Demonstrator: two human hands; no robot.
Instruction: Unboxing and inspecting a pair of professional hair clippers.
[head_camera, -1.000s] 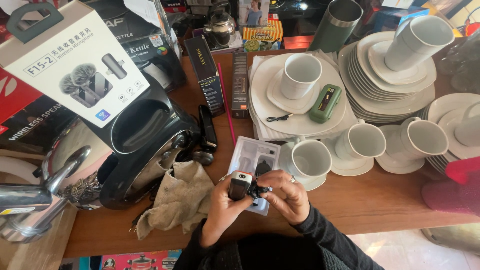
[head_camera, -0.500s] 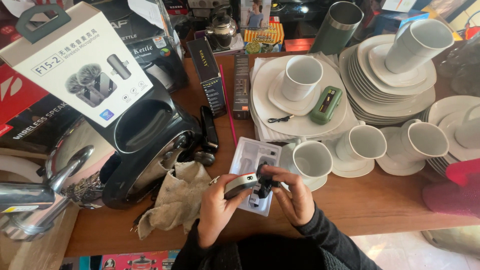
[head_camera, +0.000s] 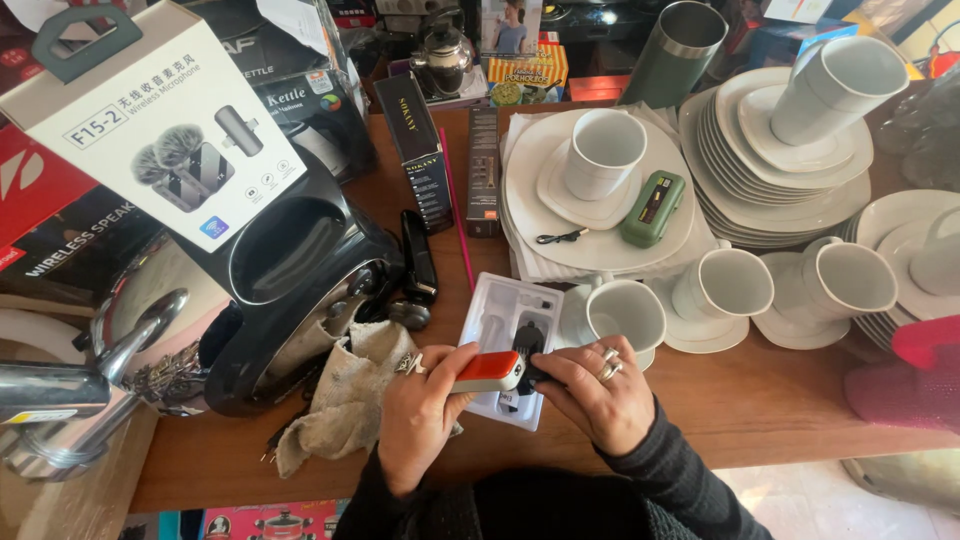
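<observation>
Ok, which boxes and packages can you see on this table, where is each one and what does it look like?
White box: top left, grey hanger tab, small-gadget pictures.
Red and black box: far left, beneath it.
Tall black box: centre back, slim, lying flat.
Dark narrow box: beside it, orange end.
Yellow carton: back centre.
Clear plastic tray: under the left hand and right hand, which hold a small red and white device.

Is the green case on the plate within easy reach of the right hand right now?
Probably yes, once freed: the right hand grips a small black part against the red and white device. Only low cups lie before the green case.
</observation>
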